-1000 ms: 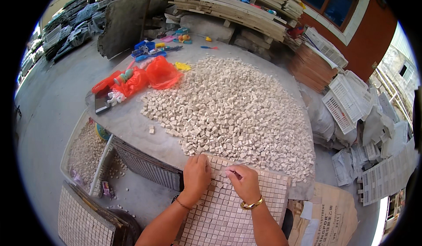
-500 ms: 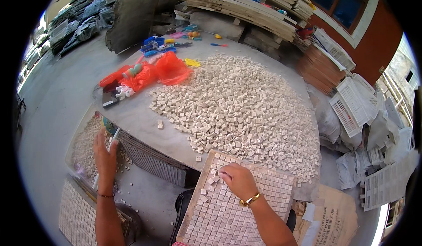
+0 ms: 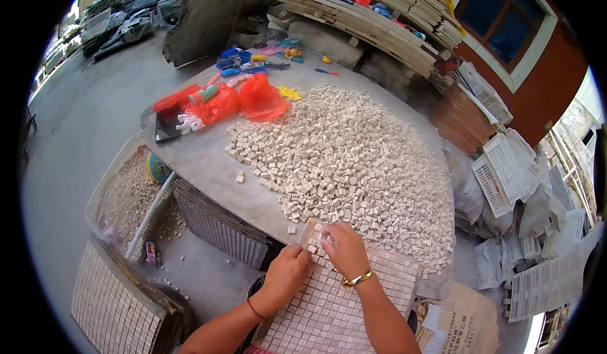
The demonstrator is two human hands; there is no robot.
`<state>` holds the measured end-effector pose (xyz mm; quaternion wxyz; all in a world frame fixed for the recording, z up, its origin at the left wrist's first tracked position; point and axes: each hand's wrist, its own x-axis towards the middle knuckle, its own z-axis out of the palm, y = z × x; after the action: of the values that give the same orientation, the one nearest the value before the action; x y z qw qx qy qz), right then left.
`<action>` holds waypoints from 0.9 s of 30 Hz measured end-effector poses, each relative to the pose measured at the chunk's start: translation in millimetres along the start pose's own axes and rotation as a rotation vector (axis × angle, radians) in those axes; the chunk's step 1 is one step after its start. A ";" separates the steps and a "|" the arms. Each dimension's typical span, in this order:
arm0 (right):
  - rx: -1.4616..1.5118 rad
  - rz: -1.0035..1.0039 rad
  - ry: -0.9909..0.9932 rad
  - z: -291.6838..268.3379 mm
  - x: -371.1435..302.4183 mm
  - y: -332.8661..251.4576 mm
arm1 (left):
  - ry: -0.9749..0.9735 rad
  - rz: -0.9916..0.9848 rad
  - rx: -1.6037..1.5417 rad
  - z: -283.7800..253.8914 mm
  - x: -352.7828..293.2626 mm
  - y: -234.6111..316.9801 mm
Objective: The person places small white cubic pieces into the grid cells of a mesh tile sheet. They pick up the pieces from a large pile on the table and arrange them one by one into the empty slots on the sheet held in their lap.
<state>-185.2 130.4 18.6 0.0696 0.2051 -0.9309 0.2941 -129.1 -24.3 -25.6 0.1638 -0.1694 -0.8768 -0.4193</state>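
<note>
A framed board [image 3: 338, 306] with rows of small square stone tiles [image 3: 303, 319] lies tilted in front of me. My left hand [image 3: 284, 278] is at its upper left edge, fingers closed in a pinch over the tiles there; what they hold is hidden. Beside it, my right hand [image 3: 344, 250], a gold bangle on its wrist, bends over the top left corner. Its thumb and fingers close round a small pale tile among the top rows. Just beyond the board spreads a large heap of loose tiles [image 3: 354, 158] on a grey table [image 3: 218, 170].
Orange-red plastic bags [image 3: 262, 98] and toys [image 3: 237, 63] lie on the table's far left. Below its left edge stand stacked tile boards [image 3: 215, 221] and a clear bin of chips [image 3: 129, 193]. Another tiled board [image 3: 110, 297] stands lower left. White crates [image 3: 499, 170] pile up at right.
My left hand has come from beside the bin, over to the board's upper left edge. My right hand has moved slightly up toward the board's corner. The whole view has shifted a little.
</note>
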 end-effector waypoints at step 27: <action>0.041 -0.070 0.005 24.8 -10.7 16.2 | -0.048 -0.071 -0.093 -3.5 8.7 -15.6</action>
<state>-182.5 131.8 -12.7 0.0779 0.2381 -0.9168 0.3110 -143.1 -35.0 -30.4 0.1199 -0.1556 -0.8653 -0.4611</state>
